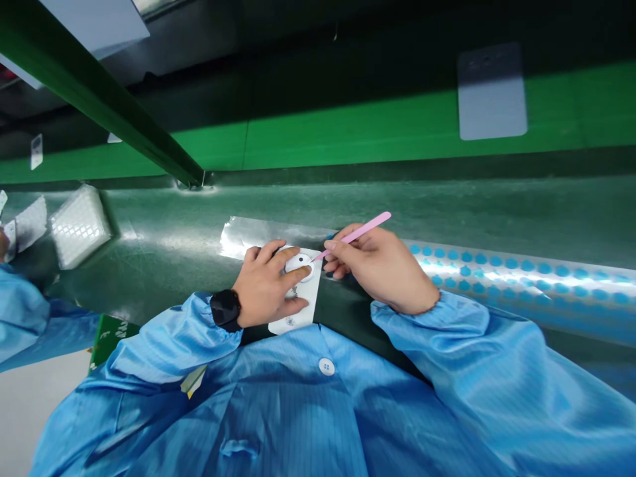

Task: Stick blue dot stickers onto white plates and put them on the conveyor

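Note:
My left hand [267, 286], a dark watch on its wrist, lies with fingers spread over a flat white panel [309, 301]. Its fingertips press around a white oval piece [294, 260] with a small black dot. Much of the panel is hidden under this hand. Between thumb and fingers, my right hand [382, 265] grips a slim pink tool [365, 226] with a pointed tip. That tip meets the right side of the oval piece. Under and behind both hands runs a shiny clear film strip [248, 232].
The strip continues right with rows of blue round stickers [521, 266]. A bubble-wrapped stack [80, 226] stands left, near a co-worker's blue sleeve [22, 315]. A green post [124, 119] rises from the bench. On the green belt behind lies a white panel [491, 93].

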Available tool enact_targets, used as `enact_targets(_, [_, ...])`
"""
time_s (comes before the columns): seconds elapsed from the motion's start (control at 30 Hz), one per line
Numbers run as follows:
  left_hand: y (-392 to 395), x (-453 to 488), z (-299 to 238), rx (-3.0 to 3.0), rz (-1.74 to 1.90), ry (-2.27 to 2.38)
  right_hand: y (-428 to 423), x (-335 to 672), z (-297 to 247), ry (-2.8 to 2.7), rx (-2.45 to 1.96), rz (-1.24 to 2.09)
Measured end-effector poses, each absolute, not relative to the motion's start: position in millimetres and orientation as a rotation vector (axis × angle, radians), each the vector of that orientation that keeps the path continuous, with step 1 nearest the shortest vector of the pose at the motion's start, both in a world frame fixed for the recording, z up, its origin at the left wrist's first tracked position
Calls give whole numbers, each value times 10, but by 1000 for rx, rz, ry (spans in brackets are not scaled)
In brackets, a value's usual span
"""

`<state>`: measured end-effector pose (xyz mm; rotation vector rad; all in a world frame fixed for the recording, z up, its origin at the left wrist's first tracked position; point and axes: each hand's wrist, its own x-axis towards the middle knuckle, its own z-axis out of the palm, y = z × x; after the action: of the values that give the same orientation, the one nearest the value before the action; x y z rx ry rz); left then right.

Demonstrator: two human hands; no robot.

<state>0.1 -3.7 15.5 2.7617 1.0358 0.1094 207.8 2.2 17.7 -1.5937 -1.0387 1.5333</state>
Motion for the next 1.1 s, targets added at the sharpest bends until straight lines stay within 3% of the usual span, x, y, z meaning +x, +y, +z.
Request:
enact_targets(0.8, [-8,53,247,2671,-100,1103,33,2074,148,-1017,-1600,1539])
enact_targets(1.1, [-7,34,204,2655,-25,1088,26,2084,123,-1037,-1559,1533])
